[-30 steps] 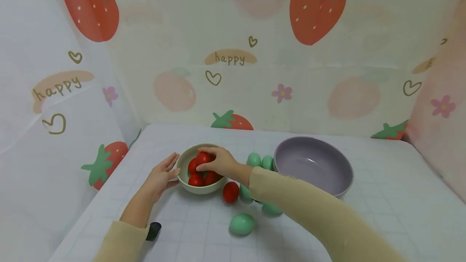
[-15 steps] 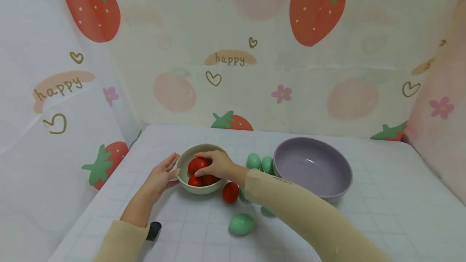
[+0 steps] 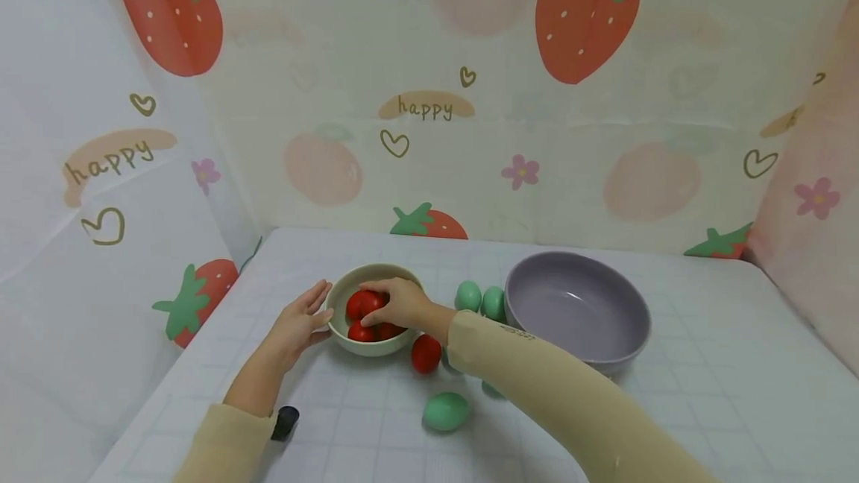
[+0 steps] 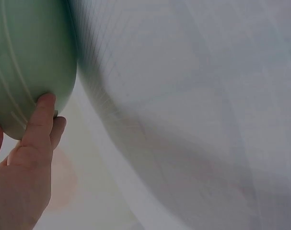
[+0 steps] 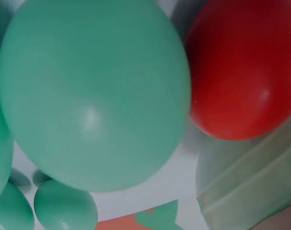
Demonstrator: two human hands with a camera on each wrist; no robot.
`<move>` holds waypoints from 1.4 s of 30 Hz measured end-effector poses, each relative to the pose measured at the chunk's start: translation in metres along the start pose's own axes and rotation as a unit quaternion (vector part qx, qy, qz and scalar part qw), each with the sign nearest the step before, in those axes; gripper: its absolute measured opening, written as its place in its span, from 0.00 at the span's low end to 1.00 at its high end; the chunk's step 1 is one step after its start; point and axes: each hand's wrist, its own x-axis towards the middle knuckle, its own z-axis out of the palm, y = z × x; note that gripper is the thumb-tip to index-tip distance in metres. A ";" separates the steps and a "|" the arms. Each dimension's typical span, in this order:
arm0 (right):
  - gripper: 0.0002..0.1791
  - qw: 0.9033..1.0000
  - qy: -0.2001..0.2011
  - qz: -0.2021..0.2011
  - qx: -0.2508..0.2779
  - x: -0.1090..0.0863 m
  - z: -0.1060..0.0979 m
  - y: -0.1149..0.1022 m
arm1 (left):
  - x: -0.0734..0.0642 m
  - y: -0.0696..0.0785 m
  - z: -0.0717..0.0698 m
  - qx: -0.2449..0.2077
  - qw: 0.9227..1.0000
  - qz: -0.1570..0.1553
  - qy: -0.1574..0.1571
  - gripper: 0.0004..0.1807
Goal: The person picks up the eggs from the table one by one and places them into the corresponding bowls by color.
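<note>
In the head view a pale green bowl (image 3: 367, 349) stands on the table at left of centre, with several red eggs (image 3: 362, 332) inside. My right hand (image 3: 406, 304) reaches over its right side and grips one red egg (image 3: 371, 302) among the others; part of that egg is hidden by the fingers. My left hand (image 3: 295, 323) rests against the bowl's left side, its fingers nearly straight. The left wrist view shows those fingers (image 4: 42, 115) touching the bowl's outer wall (image 4: 35, 57). One more red egg (image 3: 426, 354) lies outside the bowl, at its front right.
A large purple bowl (image 3: 577, 311) stands at the right. Green eggs lie between the bowls, two of them (image 3: 468, 295) at the back and another green egg (image 3: 446, 411) in front. A small black object (image 3: 285, 423) lies beside the left sleeve. Printed cloth walls surround the table.
My right hand has lowered slightly into the pale green bowl with the red egg in its grip. The left hand stays at the bowl's side.
</note>
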 end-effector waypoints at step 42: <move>0.16 0.983 0.125 -0.108 0.077 -0.098 -0.022 0.048 | -0.002 0.001 0.002 -0.008 1.000 -0.003 0.004 0.37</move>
